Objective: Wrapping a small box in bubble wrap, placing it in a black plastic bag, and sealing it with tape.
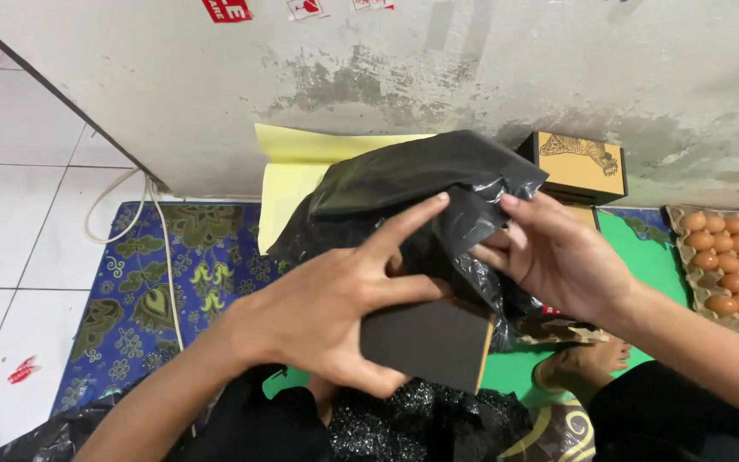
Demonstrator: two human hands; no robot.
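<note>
My left hand [335,304] grips a flat black box [429,342] with a tan edge, index finger stretched up over a black plastic bag [412,184]. The box sits partly inside the bag's mouth. My right hand [558,257] pinches the bag's edge at the right side of the box, thumb and fingers closed on the plastic. Both hands are held in front of my lap, above a green mat [652,257].
A tan box with a black base [579,167] stands by the stained wall [387,77]. An egg tray [729,265] lies at the right. Yellow paper sheets [288,180] lean behind the bag. A patterned blue mat [156,299], a white cable [117,214] and my foot [579,368] are below.
</note>
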